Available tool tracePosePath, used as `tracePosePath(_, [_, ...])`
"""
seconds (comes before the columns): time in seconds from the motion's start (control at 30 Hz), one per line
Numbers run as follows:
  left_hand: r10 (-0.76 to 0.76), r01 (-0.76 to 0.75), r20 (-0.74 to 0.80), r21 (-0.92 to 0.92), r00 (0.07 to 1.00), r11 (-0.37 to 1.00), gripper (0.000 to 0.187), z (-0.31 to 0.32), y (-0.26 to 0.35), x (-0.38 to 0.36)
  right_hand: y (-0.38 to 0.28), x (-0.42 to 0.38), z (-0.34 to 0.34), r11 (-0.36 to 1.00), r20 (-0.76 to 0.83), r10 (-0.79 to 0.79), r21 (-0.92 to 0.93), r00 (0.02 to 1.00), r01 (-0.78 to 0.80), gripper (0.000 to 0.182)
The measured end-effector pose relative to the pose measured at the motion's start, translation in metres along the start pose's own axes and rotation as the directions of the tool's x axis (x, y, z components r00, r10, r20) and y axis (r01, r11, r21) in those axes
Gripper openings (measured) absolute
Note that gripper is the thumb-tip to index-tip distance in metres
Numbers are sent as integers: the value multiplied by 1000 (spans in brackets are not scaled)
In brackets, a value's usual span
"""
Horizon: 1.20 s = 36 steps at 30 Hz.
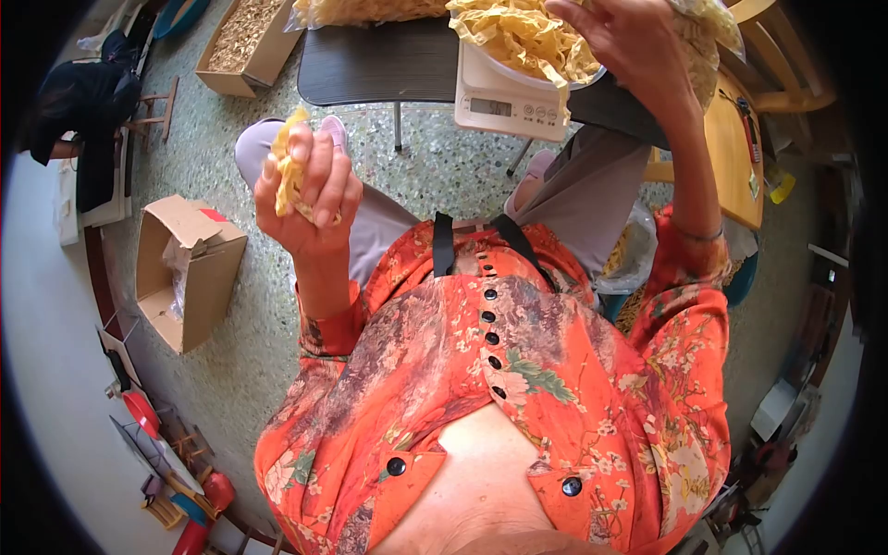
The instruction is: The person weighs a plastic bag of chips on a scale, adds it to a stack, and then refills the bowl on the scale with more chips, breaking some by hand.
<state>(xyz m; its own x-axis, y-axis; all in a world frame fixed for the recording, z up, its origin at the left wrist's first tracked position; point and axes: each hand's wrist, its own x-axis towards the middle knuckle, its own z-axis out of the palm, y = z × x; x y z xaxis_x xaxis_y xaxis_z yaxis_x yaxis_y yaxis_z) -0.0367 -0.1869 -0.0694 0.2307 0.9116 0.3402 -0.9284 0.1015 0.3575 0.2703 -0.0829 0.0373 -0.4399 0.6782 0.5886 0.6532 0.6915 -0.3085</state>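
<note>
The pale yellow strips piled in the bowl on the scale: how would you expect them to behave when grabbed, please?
The strips look thin and ruffled, so probably light and brittle. The heap overhangs the bowl, so pieces may spill. The left hand grips a clump, suggesting they tangle together.

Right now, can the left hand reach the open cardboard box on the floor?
Probably yes, but not freely: the left hand is shut on a bunch of pasta strips. Nothing stands between it and the cardboard box.

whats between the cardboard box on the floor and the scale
In the head view, the left hand holding yellow strips sits between the cardboard box and the scale.
</note>
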Motion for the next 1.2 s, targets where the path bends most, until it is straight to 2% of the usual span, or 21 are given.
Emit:
tracePosePath(0.03, [1,-1,3,1,1000,1000,25,-1,-3,-2,-8,-4,-6,1000,3,-4,-5,1000,4,17])
tracePosePath(0.1, [-15,15,-22,-3,1000,1000,27,-6,-8,-12,-29,-19,-15,977,-192,12,-206,981,-52,18])
tracePosePath(0.13, [-48,48,-20,5,999,999,27,-8,-11,-15,-33,-26,-16,977,-189,12,-205,982,-51,18])
tracePosePath(0.2, [-100,100,-10,-20,995,995,28,-9,-20,-20,-37,-43,-16,979,-319,-179,35,931,200,18])
tracePosePath(0.27, [-117,116,-31,-29,993,993,27,-8,-30,-27,-42,-70,-5,941,-401,-206,168,893,293,20])
tracePosePath(0.37, [-164,160,-68,-67,984,985,30,-3,-49,-33,-62,-113,16,916,-305,11,384,952,113,13])
tracePosePath(0.5, [-322,306,-129,-127,938,944,23,1,-67,-41,-79,-154,52,838,-123,265,520,956,-165,13])
tracePosePath(0.57, [-381,369,-66,-138,922,919,24,-7,-74,-41,-86,-160,65,775,-66,357,578,932,-256,14])
tracePosePath(0.63, [-407,393,-82,-147,910,908,23,-8,-80,-42,-90,-164,76,757,-24,381,581,924,-298,14])
tracePosePath(0.73, [-531,530,-138,-46,836,847,24,-8,-87,-41,-91,-168,83,701,17,469,601,883,-385,14])
tracePosePath(0.9, [-553,573,-188,73,812,817,21,-2,-92,-43,-85,-167,82,728,14,440,580,898,-366,15])
tracePosePath(0.97, [-573,619,-236,246,785,746,28,2,-91,-42,-87,-167,81,736,11,432,574,902,-360,15])
tracePosePath(1.03, [-584,634,-247,296,773,715,28,7,-89,-39,-91,-162,76,645,128,486,615,864,-454,14])
tracePosePath(1.07, [-609,662,-264,375,748,649,24,9,-88,-37,-91,-161,77,643,129,485,618,865,-453,14])
tracePosePath(1.1, [-633,683,-284,450,721,576,21,10,-88,-37,-89,-160,78,692,90,424,609,901,-387,14])
tracePosePath(1.13, [-633,683,-286,460,719,568,21,10,-89,-37,-88,-159,78,737,52,359,596,932,-317,13])
tracePosePath(1.2, [-636,684,-280,443,719,579,21,8,-92,-39,-88,-158,80,751,26,354,587,935,-301,13])
